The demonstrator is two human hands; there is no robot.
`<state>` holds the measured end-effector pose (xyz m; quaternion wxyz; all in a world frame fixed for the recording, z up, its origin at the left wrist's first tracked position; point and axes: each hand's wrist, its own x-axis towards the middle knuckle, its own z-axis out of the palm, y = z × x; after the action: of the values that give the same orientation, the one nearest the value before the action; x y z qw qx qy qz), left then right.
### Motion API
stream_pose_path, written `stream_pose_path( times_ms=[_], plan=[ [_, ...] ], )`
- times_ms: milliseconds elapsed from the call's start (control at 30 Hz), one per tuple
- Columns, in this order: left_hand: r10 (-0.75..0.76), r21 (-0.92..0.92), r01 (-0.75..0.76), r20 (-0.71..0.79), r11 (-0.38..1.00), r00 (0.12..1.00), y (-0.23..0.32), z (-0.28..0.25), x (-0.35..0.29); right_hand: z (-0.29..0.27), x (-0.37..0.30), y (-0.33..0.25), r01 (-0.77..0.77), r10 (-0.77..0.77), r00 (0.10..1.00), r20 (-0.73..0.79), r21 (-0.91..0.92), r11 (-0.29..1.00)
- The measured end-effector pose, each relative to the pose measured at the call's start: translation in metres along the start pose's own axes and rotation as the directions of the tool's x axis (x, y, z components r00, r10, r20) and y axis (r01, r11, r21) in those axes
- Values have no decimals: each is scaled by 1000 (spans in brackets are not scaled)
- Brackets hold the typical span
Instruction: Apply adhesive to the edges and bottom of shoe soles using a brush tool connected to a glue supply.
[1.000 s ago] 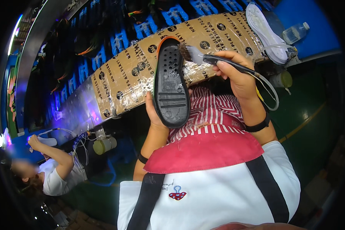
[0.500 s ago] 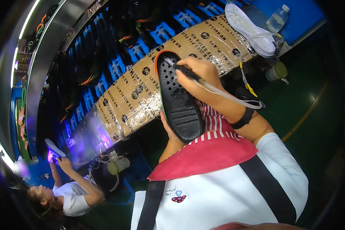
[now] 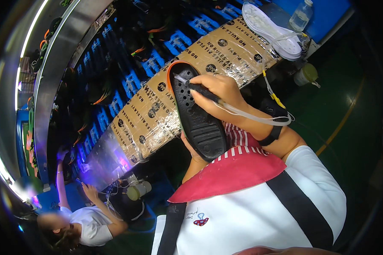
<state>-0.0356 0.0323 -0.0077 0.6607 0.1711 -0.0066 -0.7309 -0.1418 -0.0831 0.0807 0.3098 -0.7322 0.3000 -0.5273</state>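
My left hand (image 3: 191, 148) grips the edge of a black shoe sole (image 3: 203, 129) with an orange rim at its far end; most of its fingers are hidden beneath. The sole is tilted, its near end by my apron. Round holes dot its far half and grooves cross the near half. In my right hand (image 3: 222, 90) is a black-handled glue brush (image 3: 203, 90). Its pale tip touches the sole's inner surface near the far-left rim. From the handle, a translucent tube (image 3: 251, 114) runs back along my right forearm.
Beyond the sole lies a ledge wrapped in taped brown cardboard (image 3: 157, 114). A white sole (image 3: 270, 32) and a clear bottle (image 3: 301, 16) stand far right, above a lidded container (image 3: 306, 74). Blue racks (image 3: 153, 63) line the back. Another person (image 3: 89, 225) works at the lower left.
The brush tip has moved slightly left and down along the sole's far end. The other person no longer holds up a sole and now stretches one arm toward the racks.
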Motion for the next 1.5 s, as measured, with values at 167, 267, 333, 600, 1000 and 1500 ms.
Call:
stream_pose_path(
  times_ms=[167,267,333,600,1000,1500],
  plan=[
    [13,16,-13,5,1000,1000,-3,4,0,10,-10,1,147,-108,982,152,-270,952],
    [32,21,-32,9,999,999,-4,1,1,12,-10,3,255,-209,932,294,-125,959],
    [28,21,-28,-3,999,1000,-4,-1,7,9,-7,0,201,-187,960,210,-46,978],
    [112,38,-111,-22,993,993,-3,1,3,6,-5,-8,216,-162,961,222,-245,945],
    [235,42,-234,-29,971,972,-1,0,10,13,-23,-9,192,-154,955,252,-131,973],
    [312,160,-348,212,924,926,17,-5,24,11,-34,-14,217,-300,887,351,256,942]
  ],
)
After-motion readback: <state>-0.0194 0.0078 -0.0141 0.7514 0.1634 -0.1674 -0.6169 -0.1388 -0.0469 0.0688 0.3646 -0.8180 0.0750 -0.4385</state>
